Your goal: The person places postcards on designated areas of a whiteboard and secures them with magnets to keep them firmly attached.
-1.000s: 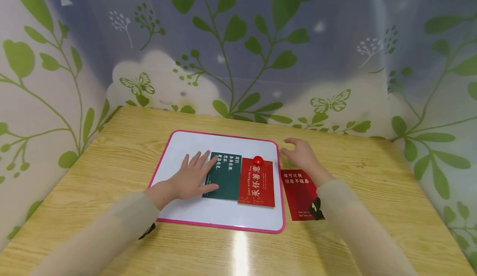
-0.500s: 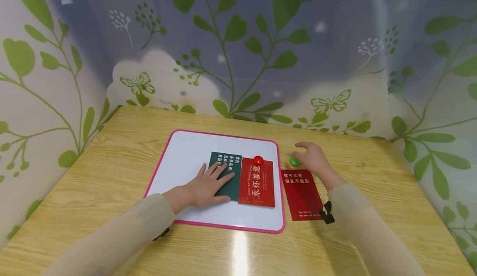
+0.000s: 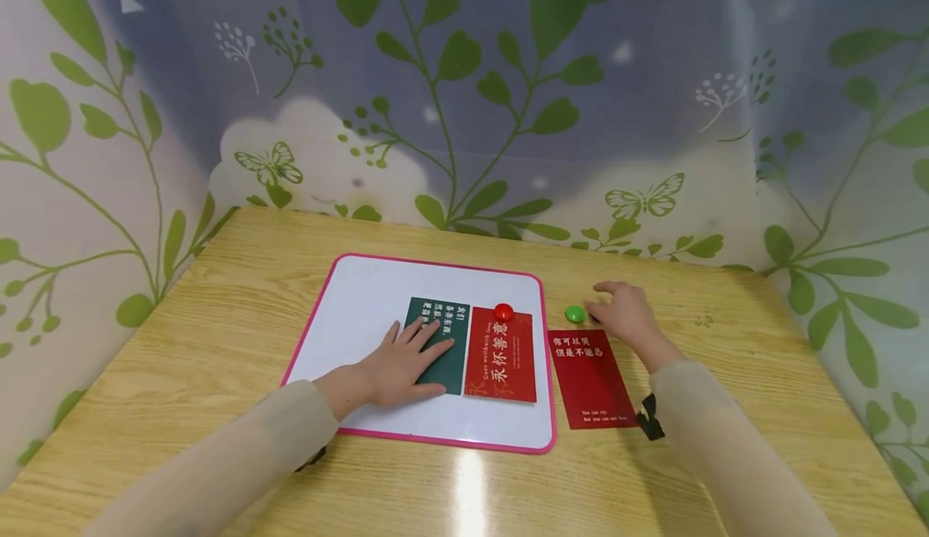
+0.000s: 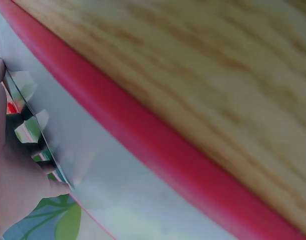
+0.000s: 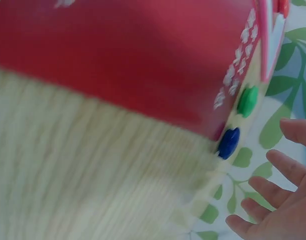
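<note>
My left hand [image 3: 399, 366] lies with spread fingers on a dark green card [image 3: 450, 360], which rests on a pink-edged whiteboard [image 3: 363, 295]. In the left wrist view its fingers reach across that card near the board's pink rim [image 4: 123, 115]. Beside the green card is a red card [image 3: 508, 368] with a round red magnet [image 3: 503, 312] at its top. My right hand [image 3: 630, 319] hovers with loosely bent fingers, holding nothing. A green magnet [image 3: 575, 314] sits just left of it, and a blue magnet [image 5: 229, 143] shows below the fingers in the right wrist view.
Another red card [image 3: 591, 384] lies on the wooden table [image 3: 726, 343], right of the whiteboard. Behind the table hangs a leaf-patterned curtain [image 3: 479, 118], which also runs along both sides.
My left hand has slid right, farther over the green card, and then stayed there. My right hand has drawn back to the right, uncovering the green magnet on the table.
</note>
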`<state>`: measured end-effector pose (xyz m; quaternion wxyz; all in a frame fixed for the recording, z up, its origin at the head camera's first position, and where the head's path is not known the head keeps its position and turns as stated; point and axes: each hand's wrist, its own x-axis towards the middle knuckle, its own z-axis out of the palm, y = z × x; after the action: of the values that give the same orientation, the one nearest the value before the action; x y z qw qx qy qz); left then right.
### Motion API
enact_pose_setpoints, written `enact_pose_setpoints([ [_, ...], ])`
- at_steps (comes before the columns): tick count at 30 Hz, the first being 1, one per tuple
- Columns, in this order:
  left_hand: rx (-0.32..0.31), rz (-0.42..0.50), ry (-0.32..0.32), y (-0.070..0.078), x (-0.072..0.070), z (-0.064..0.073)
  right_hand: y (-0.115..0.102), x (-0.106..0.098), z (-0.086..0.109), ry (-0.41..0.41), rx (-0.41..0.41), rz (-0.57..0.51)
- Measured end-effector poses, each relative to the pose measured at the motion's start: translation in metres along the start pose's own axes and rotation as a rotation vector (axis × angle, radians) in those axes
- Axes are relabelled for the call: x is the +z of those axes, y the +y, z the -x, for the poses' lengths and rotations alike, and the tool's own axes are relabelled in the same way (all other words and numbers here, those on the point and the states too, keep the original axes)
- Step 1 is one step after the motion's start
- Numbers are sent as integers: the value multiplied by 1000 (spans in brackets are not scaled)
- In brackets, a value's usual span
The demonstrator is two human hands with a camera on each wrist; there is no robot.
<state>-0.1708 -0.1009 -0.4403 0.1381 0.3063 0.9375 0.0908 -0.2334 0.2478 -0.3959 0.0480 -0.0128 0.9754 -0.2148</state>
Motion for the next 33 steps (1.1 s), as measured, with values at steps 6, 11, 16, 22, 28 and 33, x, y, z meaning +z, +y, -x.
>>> enact_pose_setpoints([
  [6, -10, 4, -5, 2, -2, 0, 8, 1, 0, -15, 34, 90],
  [11, -2, 15, 10, 4, -4, 3, 15, 2, -1, -56, 44, 167],
  [16, 1, 10, 13, 4, -6, 10, 18, 3, -1, -83, 49, 202],
  [22, -19, -43, -1, -1, -2, 18, 21, 3, -1, -95, 60, 207],
  [28, -6, -34, 23, -2, -2, 20, 20, 4, -2, -94, 66, 191],
  [33, -6, -27, 20, -2, -3, 21, 19, 7, -4, -98, 74, 188],
])
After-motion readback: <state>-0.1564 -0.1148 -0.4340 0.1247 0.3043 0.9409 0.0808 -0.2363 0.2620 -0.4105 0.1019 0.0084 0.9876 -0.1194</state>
